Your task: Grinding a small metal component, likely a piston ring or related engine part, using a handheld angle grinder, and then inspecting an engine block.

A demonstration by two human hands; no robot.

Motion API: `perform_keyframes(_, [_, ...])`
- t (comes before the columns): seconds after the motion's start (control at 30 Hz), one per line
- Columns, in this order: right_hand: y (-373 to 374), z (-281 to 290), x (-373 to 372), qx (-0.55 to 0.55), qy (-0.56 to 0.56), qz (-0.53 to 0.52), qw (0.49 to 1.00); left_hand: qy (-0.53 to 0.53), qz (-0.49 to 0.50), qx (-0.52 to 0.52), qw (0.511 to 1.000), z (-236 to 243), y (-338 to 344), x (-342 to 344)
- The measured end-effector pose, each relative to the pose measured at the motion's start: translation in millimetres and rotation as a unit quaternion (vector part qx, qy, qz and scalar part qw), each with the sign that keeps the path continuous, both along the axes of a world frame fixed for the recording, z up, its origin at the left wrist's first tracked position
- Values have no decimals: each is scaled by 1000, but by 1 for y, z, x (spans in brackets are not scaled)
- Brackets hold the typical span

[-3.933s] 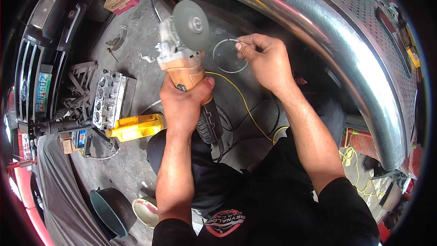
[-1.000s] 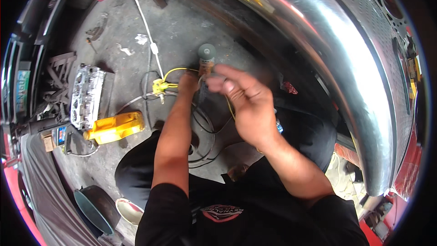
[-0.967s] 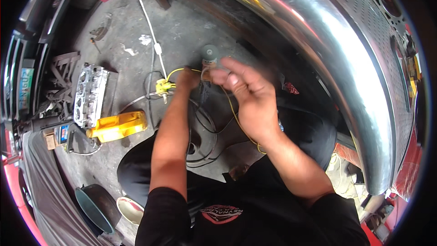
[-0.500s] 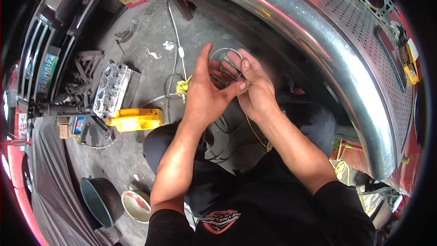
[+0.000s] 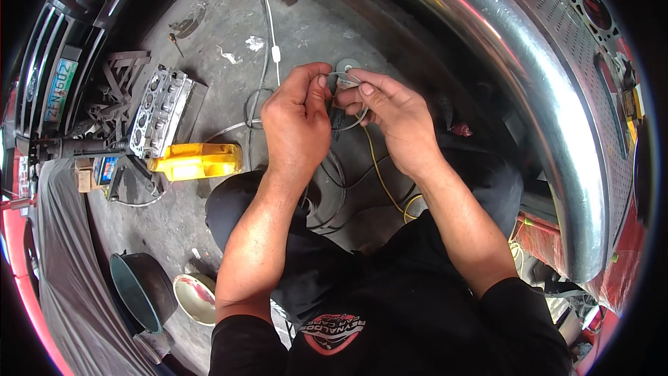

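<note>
A thin metal ring, like a piston ring (image 5: 343, 73), is stretched between my two hands in front of me. My left hand (image 5: 298, 122) pinches its left side between thumb and fingertips. On the other side, my right hand (image 5: 398, 120) grips it with the thumb on top and the fingers curled beneath. Part of the ring's outline is covered by my fingers. Just beyond the hands a pale round disc (image 5: 346, 65) shows at floor level, partly hidden.
To the left lie an engine cylinder head (image 5: 161, 113) and a yellow plastic jug (image 5: 198, 161). Cables (image 5: 267, 35) cross the floor. A dark tub (image 5: 142, 292) and a cream bowl (image 5: 195, 299) stand lower left. A large chrome bumper (image 5: 550, 83) curves along the right.
My left hand has gone from spread fingers to a pinch on the ring. My right hand keeps its hold. The view has shifted slightly.
</note>
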State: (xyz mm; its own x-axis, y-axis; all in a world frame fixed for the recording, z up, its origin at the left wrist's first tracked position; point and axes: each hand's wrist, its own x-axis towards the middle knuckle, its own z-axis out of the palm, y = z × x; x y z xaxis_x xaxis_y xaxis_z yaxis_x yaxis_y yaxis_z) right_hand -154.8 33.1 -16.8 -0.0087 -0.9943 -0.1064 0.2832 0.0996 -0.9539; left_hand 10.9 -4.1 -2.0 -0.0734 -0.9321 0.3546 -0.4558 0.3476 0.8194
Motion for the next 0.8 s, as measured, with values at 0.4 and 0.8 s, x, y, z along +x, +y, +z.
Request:
perform_keyframes(0.4, [1,7,-6,17,-78,-33,996,-187,-85,-131,970,8,16,-15])
perform_keyframes(0.8, [3,5,-13,-34,-86,-9,996,-128,-93,-140,977,8,11,-20])
